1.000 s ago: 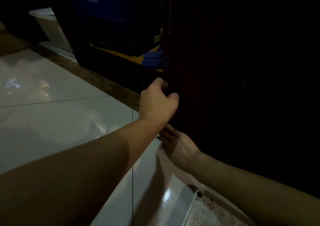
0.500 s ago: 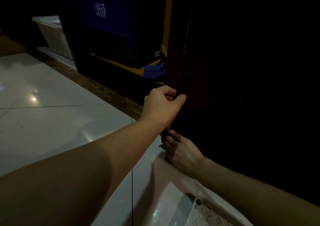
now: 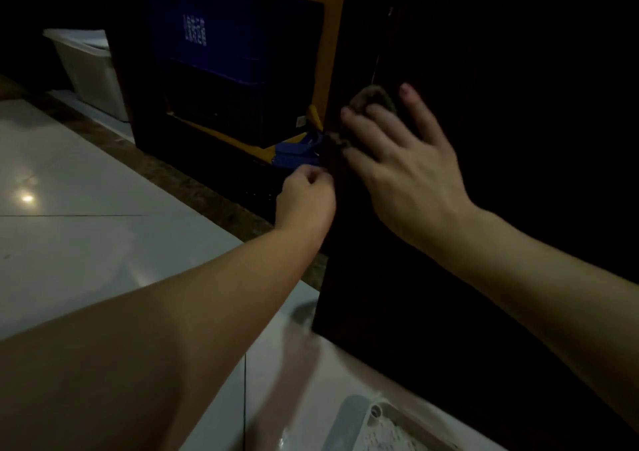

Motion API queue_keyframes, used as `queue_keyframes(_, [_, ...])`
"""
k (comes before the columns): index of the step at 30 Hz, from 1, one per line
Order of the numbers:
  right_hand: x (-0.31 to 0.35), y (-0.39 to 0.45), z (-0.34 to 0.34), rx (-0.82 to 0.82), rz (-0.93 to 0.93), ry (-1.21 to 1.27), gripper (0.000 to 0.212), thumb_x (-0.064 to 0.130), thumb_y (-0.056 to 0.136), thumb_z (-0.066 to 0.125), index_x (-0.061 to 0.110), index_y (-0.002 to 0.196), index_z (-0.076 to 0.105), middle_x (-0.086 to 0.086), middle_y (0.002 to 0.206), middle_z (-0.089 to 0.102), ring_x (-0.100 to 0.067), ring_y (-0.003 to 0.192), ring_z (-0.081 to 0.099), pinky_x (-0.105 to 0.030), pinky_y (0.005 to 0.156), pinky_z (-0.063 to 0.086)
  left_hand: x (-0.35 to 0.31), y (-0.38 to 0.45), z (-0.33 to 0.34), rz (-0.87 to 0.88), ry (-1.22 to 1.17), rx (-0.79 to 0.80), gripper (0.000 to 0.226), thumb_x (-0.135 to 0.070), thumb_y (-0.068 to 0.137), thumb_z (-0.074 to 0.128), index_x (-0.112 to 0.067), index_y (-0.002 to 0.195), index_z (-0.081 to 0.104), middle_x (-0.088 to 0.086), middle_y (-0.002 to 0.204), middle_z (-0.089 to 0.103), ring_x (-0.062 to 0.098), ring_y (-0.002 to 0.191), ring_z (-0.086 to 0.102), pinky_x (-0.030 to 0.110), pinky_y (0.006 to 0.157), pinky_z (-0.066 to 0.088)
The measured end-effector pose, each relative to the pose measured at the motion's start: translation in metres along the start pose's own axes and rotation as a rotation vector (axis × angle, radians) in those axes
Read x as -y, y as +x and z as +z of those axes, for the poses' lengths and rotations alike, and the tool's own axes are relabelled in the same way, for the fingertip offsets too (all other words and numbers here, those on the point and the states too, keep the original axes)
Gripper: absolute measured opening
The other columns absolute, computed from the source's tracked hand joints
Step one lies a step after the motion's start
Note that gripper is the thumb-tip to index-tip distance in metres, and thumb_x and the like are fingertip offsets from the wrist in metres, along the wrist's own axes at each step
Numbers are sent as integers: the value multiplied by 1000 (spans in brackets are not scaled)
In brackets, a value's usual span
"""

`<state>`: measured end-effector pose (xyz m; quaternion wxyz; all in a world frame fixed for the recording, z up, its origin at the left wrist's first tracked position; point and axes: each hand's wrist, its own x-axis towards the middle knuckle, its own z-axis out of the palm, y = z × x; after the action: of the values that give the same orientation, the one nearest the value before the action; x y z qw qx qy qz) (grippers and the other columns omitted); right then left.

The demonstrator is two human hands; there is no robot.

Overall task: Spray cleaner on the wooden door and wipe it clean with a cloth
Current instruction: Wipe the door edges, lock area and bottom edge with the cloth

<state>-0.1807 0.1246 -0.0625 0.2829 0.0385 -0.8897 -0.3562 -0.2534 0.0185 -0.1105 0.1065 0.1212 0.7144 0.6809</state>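
Note:
The dark wooden door (image 3: 449, 278) fills the right half of the view, its free edge facing me. My right hand (image 3: 401, 160) lies with spread fingers on a dark cloth (image 3: 371, 98), pressing it flat against the door face near the edge. Just below and left of it, my left hand (image 3: 306, 198) has its fingers curled round the door's edge and holds it. No spray bottle is in view.
Glossy white floor tiles (image 3: 86, 243) spread to the left. A white perforated basket (image 3: 383, 426) sits on the floor at the bottom. Behind the door stand a blue crate (image 3: 235, 56), small blue items (image 3: 297, 150) and a white bin (image 3: 90, 67).
My right hand has risen from below the left hand, near the door's bottom, to above it, now pressing the cloth on the door face. The left hand keeps its hold on the edge.

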Motion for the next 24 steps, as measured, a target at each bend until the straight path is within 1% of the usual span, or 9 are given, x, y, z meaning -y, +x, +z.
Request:
queue_keyframes(2, [-6, 5, -4, -47, 56, -9, 43, 22, 88, 44, 13, 126, 62, -16, 148, 43, -36, 140, 34, -52, 118, 2, 2, -3, 4, 14, 44, 80, 16, -24, 95, 49, -27, 100, 64, 2, 96, 64, 21, 90, 60, 36, 81, 50])
queue_keyframes(4, [-3, 2, 0, -30, 2, -20, 42, 22, 87, 43, 13, 123, 64, -15, 143, 49, -36, 139, 36, -53, 119, 7, 1, -4, 9, 28, 39, 77, 15, -23, 94, 51, -29, 93, 65, 3, 95, 66, 23, 91, 62, 38, 83, 51])
queue_keyframes(6, [3, -3, 6, 17, -77, 13, 49, 23, 89, 30, 14, 117, 68, -13, 134, 57, -34, 136, 40, -53, 120, 10, -2, -5, 12, 19, 11, 43, 17, -21, 92, 52, -29, 88, 66, 3, 91, 67, 22, 89, 64, 40, 82, 52])
queue_keyframes(8, [-1, 1, 4, 10, -65, 16, 56, 24, 88, 21, 14, 114, 69, -11, 131, 59, -33, 135, 42, -52, 120, 8, -7, -6, 13, 25, -12, 8, 19, -19, 92, 52, -29, 84, 66, 2, 87, 67, 21, 86, 63, 37, 79, 52])
queue_keyframes(12, [-22, 28, -15, -100, 91, -33, 43, 25, 92, 37, 13, 125, 61, -15, 143, 49, -35, 139, 36, -53, 119, 7, -32, -5, 17, 69, -97, -52, 20, -23, 94, 52, -30, 79, 62, -2, 82, 63, 20, 84, 62, 32, 74, 48])
queue_keyframes(15, [-26, 35, -20, -132, 88, -31, 44, 25, 89, 42, 11, 126, 61, -16, 140, 52, -36, 137, 38, -53, 118, 8, -51, -5, 23, 88, -145, -97, 19, -24, 96, 50, -34, 89, 64, -3, 95, 64, 17, 93, 61, 37, 89, 50])
queue_keyframes(18, [-31, 28, -19, -63, -112, -46, 42, 22, 83, 45, 12, 117, 67, -15, 130, 60, -36, 133, 44, -51, 119, 6, -60, -11, 26, 118, -105, -120, 23, -18, 97, 47, -26, 111, 63, -4, 100, 62, 17, 98, 59, 38, 93, 49])
queue_keyframes(20, [-48, 37, -30, -28, -195, -119, 41, 22, 82, 45, 14, 116, 68, -15, 130, 60, -35, 133, 45, -51, 119, 4, -65, -12, 26, 114, -113, -149, 24, -16, 97, 49, -24, 115, 62, -7, 94, 59, 16, 96, 58, 34, 89, 49])
queue_keyframes(24, [-84, 71, -57, -153, -42, -159, 38, 24, 87, 48, 11, 119, 65, -18, 133, 57, -38, 133, 43, -54, 117, 8, -92, -9, 28, 194, -137, -190, 17, -24, 95, 51, -19, 91, 67, 0, 82, 64, 19, 80, 62, 29, 66, 45])
